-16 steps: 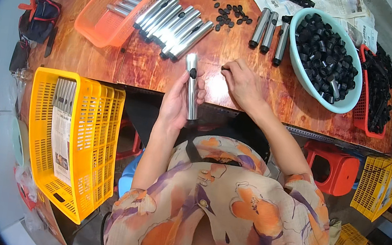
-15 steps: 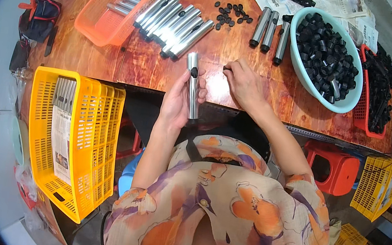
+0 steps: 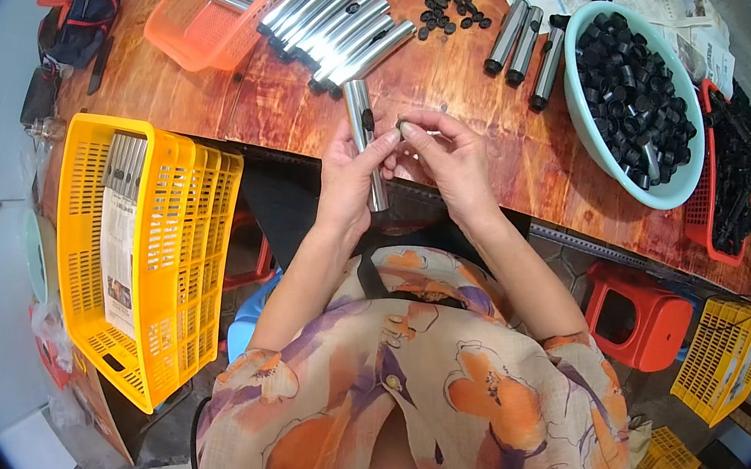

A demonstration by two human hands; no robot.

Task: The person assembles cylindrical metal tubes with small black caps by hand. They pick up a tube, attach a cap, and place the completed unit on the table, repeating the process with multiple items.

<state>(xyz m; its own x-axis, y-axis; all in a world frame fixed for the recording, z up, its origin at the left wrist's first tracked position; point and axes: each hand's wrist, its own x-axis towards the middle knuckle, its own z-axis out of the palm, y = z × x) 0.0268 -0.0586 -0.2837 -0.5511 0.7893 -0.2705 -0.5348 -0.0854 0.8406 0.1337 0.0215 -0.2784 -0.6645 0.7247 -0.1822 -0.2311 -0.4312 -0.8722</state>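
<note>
My left hand [image 3: 352, 172] is closed round a shiny metal tube [image 3: 358, 109] with a black oval button on its side; the tube tilts over the table's front edge. Close beside it, my right hand [image 3: 455, 167] pinches a small dark oval piece [image 3: 400, 125], partly hidden by the fingertips. It looks like the loose black oval buttons [image 3: 440, 11] scattered farther back on the table. A row of similar metal tubes [image 3: 346, 31] with black ends lies beyond my left hand.
An orange basket [image 3: 203, 30] with more tubes is at the back left. Several upright tubes [image 3: 525, 44] lie beside a light-blue basin [image 3: 576, 119] of black caps. A red basket [image 3: 705, 199] of black parts sits at right. A yellow crate [image 3: 187, 275] stands left; a red stool [image 3: 640, 320] is under the table.
My right hand has moved left and toward the tube, with a small dark piece now visible at its fingertips. The tube in my left hand has tilted, its top leaning left.
</note>
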